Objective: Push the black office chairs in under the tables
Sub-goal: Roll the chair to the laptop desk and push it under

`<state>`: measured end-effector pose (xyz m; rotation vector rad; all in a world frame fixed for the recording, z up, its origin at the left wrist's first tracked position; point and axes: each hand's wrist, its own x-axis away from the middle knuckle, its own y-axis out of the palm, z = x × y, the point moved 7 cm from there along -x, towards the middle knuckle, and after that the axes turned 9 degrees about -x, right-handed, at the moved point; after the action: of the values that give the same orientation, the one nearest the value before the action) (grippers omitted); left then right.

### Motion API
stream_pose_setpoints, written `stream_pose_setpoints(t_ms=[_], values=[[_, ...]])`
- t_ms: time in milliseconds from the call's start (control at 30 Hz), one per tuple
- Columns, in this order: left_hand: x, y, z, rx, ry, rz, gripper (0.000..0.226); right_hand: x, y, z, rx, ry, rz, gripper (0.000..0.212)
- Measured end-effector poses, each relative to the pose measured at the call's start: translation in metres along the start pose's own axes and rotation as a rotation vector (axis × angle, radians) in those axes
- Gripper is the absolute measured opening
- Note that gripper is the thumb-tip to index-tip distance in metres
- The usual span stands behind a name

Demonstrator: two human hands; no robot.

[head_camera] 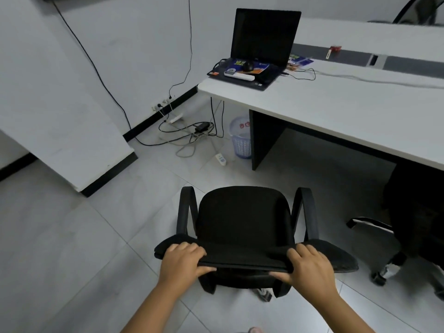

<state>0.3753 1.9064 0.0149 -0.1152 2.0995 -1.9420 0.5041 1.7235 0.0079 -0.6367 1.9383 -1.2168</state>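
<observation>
At lower centre of the frame, the left hand (180,260) and right hand (310,266) clamp the top edge of a black fabric office chair (242,224), standing on tiled floor before the white bench (336,109), not yet under it.

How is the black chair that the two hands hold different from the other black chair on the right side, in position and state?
The held chair stands out on the open floor, clear of the table; the right chair already sits partly under the tabletop edge. The left hand and right hand grip the held chair's backrest top; nobody touches the right chair. The held chair shows whole, the right chair only partly. Both are black and have armrests.
</observation>
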Motion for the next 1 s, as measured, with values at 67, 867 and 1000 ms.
stream_pose_setpoints(t_ms=[67, 867, 1000], values=[[-0.011, 0.005, -0.005, -0.007, 0.021, -0.018, 0.043, -0.011, 0.000, 0.004, -0.005, -0.011, 0.046, 0.083], [-0.147, 0.035, -0.137, 0.139, 0.583, 0.043, 0.045, -0.083, 0.049, -0.074, 0.166, 0.414, 0.136, 0.068], [-0.181, 0.042, -0.134, 0.158, 0.631, 0.047, 0.045, -0.103, 0.046, -0.059, 0.186, 0.425, 0.224, 0.075]])
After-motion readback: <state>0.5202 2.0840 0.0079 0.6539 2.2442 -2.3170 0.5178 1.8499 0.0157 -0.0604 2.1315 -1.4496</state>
